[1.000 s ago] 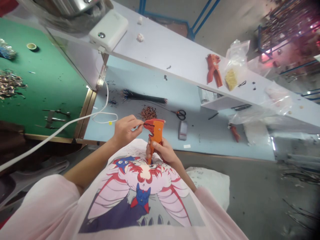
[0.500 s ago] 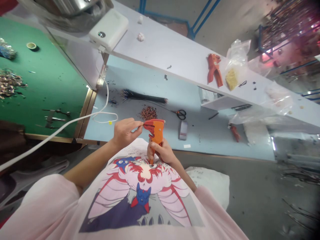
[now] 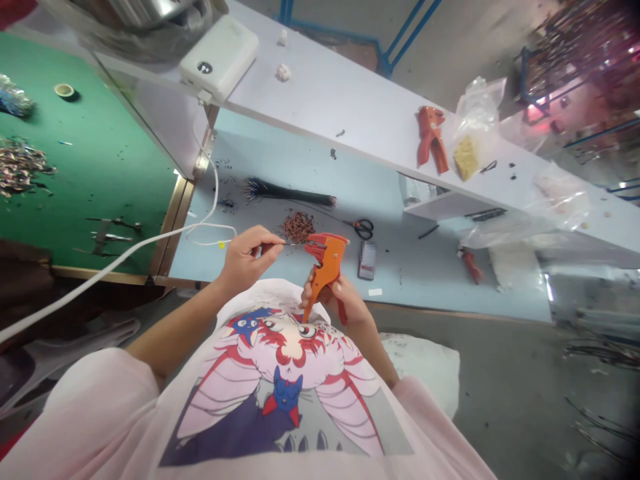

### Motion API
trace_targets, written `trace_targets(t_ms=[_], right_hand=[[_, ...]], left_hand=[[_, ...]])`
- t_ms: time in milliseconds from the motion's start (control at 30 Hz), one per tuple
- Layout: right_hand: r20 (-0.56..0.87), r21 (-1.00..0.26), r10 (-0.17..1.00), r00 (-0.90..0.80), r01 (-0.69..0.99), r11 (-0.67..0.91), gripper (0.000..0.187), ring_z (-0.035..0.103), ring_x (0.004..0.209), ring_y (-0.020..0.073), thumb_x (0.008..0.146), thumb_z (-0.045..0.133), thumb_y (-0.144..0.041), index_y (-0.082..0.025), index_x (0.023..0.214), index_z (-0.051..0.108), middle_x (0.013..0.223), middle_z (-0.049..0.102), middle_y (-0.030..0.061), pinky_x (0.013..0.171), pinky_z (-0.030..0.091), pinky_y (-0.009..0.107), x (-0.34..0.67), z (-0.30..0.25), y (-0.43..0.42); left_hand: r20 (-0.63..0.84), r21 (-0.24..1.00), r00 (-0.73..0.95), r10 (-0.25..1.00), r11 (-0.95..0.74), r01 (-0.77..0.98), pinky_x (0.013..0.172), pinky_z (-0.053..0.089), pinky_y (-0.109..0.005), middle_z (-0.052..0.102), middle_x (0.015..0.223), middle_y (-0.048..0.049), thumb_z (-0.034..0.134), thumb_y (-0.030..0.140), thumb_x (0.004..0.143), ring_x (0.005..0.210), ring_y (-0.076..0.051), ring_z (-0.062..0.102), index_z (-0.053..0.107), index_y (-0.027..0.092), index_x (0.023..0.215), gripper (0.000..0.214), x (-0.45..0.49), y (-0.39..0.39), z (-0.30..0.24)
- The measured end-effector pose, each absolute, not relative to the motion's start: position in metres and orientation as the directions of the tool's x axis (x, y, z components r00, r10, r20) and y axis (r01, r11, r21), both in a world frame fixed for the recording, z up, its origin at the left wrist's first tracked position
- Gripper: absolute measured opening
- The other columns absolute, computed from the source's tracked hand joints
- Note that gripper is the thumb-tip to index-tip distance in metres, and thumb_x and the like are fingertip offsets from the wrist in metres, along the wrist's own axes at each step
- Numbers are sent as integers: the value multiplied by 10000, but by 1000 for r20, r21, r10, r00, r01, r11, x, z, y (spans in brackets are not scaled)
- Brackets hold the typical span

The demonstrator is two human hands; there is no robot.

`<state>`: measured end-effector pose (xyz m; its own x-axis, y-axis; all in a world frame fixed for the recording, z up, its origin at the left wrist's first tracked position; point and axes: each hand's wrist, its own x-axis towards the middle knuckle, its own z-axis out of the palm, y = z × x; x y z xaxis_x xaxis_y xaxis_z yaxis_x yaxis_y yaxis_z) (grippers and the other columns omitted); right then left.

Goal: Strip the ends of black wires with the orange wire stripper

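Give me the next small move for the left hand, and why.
Perhaps the left hand should draw the wire clear of the orange tool and check the wire's tip. The wire shows in the gap between hand and tool, the right hand has the handles spread, and the tip is too small to judge.

Our orange wire stripper (handles spread) tilts by the table's near edge, a thin wire beside it.
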<state>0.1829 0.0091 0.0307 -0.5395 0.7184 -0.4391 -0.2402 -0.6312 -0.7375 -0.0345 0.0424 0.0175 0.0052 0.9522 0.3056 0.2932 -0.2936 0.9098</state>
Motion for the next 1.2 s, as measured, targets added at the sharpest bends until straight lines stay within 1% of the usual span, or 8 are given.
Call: trace_targets(t_ms=[167,367,667,800,867,967,1067,1200], right_hand=[[-403,-778,756,-516,-241,-580,435,626,700,201,695,676,-497,-189,965,527,808,604,47,645,541,371,179,32,7],[-331,-877,918,-220,-286,-385,363,623,773,189,685,716,-276,-225,965,490,857,599,18,727,550,383,164,31,19],[-235,-940,956,-173,-208,-269,304,612,730,194,706,696,-253,-218,929,492,782,590,15,668,561,366,149,37,28],[-218,-966,975,-53,-129,-223,226,603,648,164,708,687,-231,-207,843,507,718,585,3,650,554,341,152,31,33],[-178,-978,980,88,-125,-167,216,602,635,148,711,684,-213,-204,838,510,728,584,-4,664,549,336,164,28,40],[-148,-988,960,236,-77,-133,227,612,661,152,709,689,-225,-199,856,518,750,590,-4,676,541,338,190,23,51],[-200,-974,970,138,80,-212,267,601,640,157,673,717,-264,-182,857,541,771,618,17,641,523,322,205,12,57],[-220,-906,970,104,346,-243,394,571,657,151,628,745,-317,-180,940,548,801,625,21,646,496,303,195,-7,54]], left_hand=[[339,898,9,941,-327,293,526,378,-213,602,714,-11,592,202,795,563,-74,456,657,175,803,71,-32,43,19],[478,769,137,868,-488,413,612,440,-230,615,754,-31,602,191,784,673,-106,553,677,186,804,78,-29,39,23],[508,660,270,818,-570,489,629,435,-225,609,766,-28,588,212,794,694,-112,554,678,212,800,91,-20,33,19],[456,625,290,841,-535,568,625,422,-236,605,728,-25,552,205,814,682,-119,548,679,217,809,128,-29,33,15],[435,652,219,873,-473,593,643,425,-245,613,739,-30,557,195,810,697,-125,552,679,209,820,123,-40,33,13],[344,782,112,932,-351,515,598,413,-239,609,735,-25,589,200,792,657,-113,535,680,194,809,92,-56,34,11],[196,923,72,978,-209,324,560,405,-227,606,721,-18,604,217,785,639,-105,530,681,182,792,85,-57,36,13],[43,988,-25,999,-38,147,548,407,-221,602,718,-15,585,235,791,624,-97,523,686,179,799,116,-38,39,16]])
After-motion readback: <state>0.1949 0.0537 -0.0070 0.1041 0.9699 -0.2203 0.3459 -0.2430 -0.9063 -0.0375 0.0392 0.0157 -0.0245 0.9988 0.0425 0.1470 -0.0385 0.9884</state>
